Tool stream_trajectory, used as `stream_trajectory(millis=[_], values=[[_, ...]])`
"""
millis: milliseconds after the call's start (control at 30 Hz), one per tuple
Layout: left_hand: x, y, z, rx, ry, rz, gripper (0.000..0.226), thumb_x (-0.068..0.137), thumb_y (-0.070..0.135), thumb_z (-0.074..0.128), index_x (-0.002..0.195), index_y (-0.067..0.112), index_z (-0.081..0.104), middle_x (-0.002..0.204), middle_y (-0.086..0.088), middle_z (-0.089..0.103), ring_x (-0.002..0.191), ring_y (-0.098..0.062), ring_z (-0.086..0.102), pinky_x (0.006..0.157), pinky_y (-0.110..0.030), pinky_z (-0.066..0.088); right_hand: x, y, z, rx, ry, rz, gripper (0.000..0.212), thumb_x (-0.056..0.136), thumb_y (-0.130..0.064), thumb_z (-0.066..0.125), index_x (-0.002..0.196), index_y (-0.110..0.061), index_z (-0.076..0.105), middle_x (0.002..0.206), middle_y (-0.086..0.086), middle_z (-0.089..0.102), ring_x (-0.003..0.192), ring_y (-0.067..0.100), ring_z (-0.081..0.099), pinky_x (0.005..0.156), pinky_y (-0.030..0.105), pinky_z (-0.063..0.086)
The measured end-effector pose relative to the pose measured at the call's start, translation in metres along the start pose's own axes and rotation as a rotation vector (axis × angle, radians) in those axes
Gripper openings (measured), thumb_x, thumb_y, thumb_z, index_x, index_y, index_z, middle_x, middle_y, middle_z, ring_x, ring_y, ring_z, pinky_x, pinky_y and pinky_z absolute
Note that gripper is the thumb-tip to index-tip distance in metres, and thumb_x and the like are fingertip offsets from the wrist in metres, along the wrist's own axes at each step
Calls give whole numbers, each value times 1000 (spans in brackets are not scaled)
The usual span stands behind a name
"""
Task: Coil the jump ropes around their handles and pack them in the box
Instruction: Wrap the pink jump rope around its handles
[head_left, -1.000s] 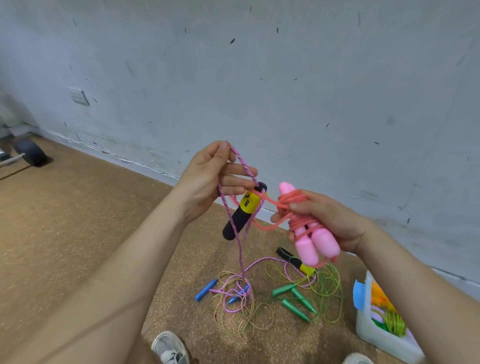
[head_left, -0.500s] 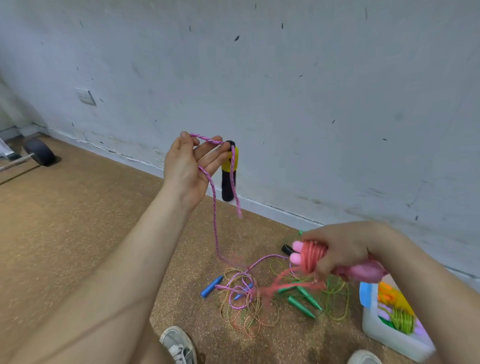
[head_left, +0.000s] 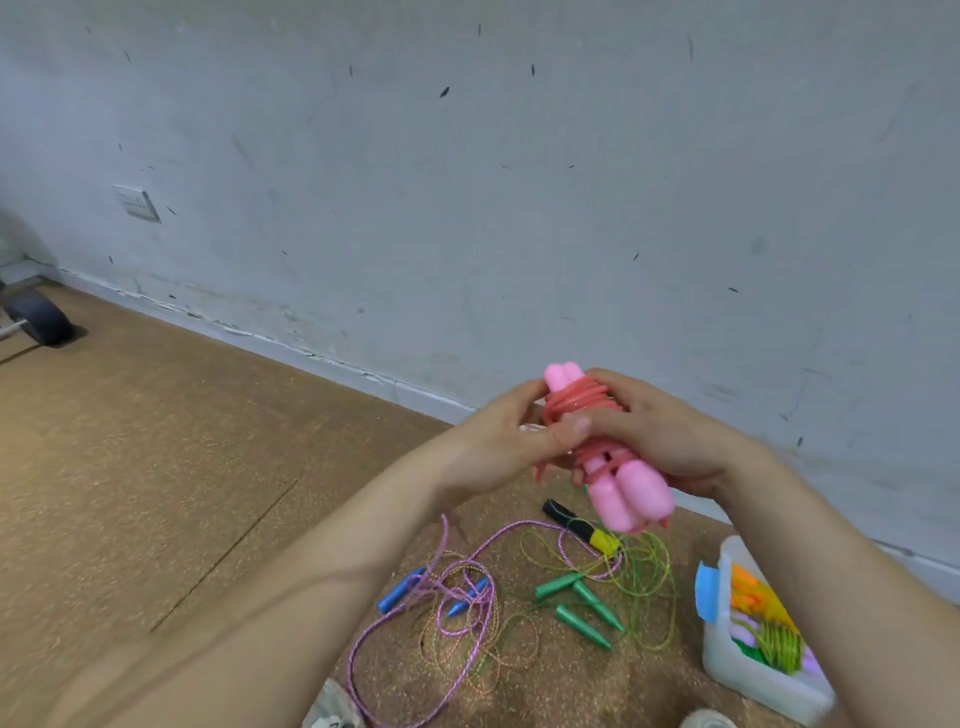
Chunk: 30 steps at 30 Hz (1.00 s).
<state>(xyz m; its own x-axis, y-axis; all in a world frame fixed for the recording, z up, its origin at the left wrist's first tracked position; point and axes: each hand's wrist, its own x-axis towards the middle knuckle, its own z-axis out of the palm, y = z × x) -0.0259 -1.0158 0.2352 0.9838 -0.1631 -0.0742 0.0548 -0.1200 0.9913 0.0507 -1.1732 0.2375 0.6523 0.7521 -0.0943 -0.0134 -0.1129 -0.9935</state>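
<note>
Pink jump rope (head_left: 623, 488) clasped between left grip (head_left: 498, 441), right grip (head_left: 670, 436).

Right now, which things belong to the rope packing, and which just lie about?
Job: pink rope coiled on pink handles, in left hand and right hand; purple braided rope; green cord with cone handles; blue-handled cord; translucent plastic box.
Lying about: black wheel; white wall switch.

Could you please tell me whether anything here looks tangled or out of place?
Yes: the loose ropes on the floor lie tangled, purple, green and gold cords crossing among blue handles and green handles. The pink jump rope, gripped by the left hand and right hand, looks neatly coiled.
</note>
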Motion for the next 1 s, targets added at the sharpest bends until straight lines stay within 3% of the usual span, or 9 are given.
stream_trajectory(millis=[100,167,267,400,467,600,700,867,1000], values=[[-2,-3,-3,100,39,-106,34,92,29,60,123,16,52,70,-3,60,50,-9,47,54,-26,42,2,5,0,2,33,1,26,90,-9,62,112,1,53,82,16,65,62,26,62,60,35,55],[-2,1,-4,442,121,-49,23,91,36,61,108,21,64,54,10,50,42,-1,39,46,-20,30,1,6,-2,42,20,16,29,88,-13,63,114,-1,54,87,18,67,63,29,63,59,35,55],[-1,5,-9,910,300,84,33,84,55,61,91,24,70,54,4,56,49,-6,47,50,-30,35,1,5,1,90,17,-7,36,82,-19,66,113,-4,56,89,20,65,64,31,63,60,36,56],[-11,13,-13,973,420,216,36,88,57,54,99,26,69,71,3,67,66,-12,59,63,-35,46,4,2,10,194,97,-64,40,79,-22,65,113,-2,56,88,21,63,61,29,63,60,38,58],[-13,14,-11,900,475,245,28,89,50,57,100,28,70,66,5,66,63,-7,59,61,-30,46,5,-1,13,241,129,-72,44,79,-24,64,115,-1,56,86,18,63,60,29,64,61,38,58],[-9,18,-8,169,502,179,9,86,14,68,93,11,64,61,-7,65,40,-1,45,44,-14,33,4,-6,17,372,149,-92,39,80,-27,62,108,-1,61,85,15,63,61,26,63,59,34,57],[-8,12,-11,-151,486,233,13,86,-2,63,82,9,57,59,-3,60,42,-9,37,43,-16,30,4,-10,26,407,232,-85,24,87,-26,60,94,-5,68,82,15,67,62,20,60,56,26,54],[-1,-3,-4,7,574,325,28,87,-8,59,91,20,64,81,5,71,60,-14,58,57,-23,47,11,-15,34,726,337,-46,20,93,-27,57,88,-9,65,68,5,63,51,13,58,48,22,50],[1,-15,0,311,517,400,56,78,8,66,121,42,55,120,15,64,112,-5,60,94,-32,49,15,-16,31,1041,280,-45,38,84,-34,63,110,-6,60,93,11,64,82,20,64,81,35,55]])
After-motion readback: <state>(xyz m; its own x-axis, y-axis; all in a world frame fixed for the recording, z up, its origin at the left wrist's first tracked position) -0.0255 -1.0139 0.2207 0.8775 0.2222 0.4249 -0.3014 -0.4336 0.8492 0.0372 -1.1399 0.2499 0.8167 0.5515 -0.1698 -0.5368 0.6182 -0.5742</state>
